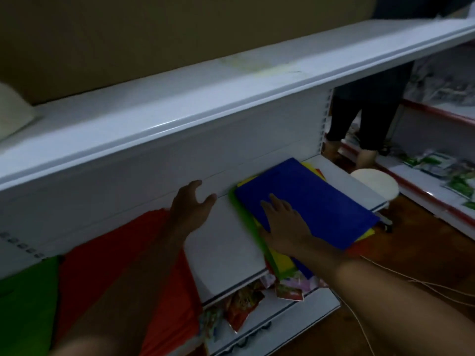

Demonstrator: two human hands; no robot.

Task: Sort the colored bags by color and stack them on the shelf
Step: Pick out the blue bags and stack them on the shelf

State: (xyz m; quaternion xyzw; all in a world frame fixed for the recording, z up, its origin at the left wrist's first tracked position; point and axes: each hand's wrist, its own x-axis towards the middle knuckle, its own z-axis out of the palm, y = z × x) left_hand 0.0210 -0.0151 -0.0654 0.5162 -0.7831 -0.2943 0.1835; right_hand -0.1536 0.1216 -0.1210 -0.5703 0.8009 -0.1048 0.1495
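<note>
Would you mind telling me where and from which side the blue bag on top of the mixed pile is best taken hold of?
Probably by its near corner, from the front. The blue bag lies flat atop the mixed pile, and its front edge overhangs the shelf, leaving room for fingers beneath. The right hand already rests flat on that end; the left hand hovers open beside it.

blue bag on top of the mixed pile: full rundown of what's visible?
The blue bag is a flat, plain, deep-blue rectangle, smooth and matte, with no visible handles or print. It lies on top of the unsorted pile of green, yellow and red bags on the white shelf, skewed so its near right corner overhangs the shelf edge. The right hand rests on its near left edge with fingers extended. The left hand is apart from it.
</note>
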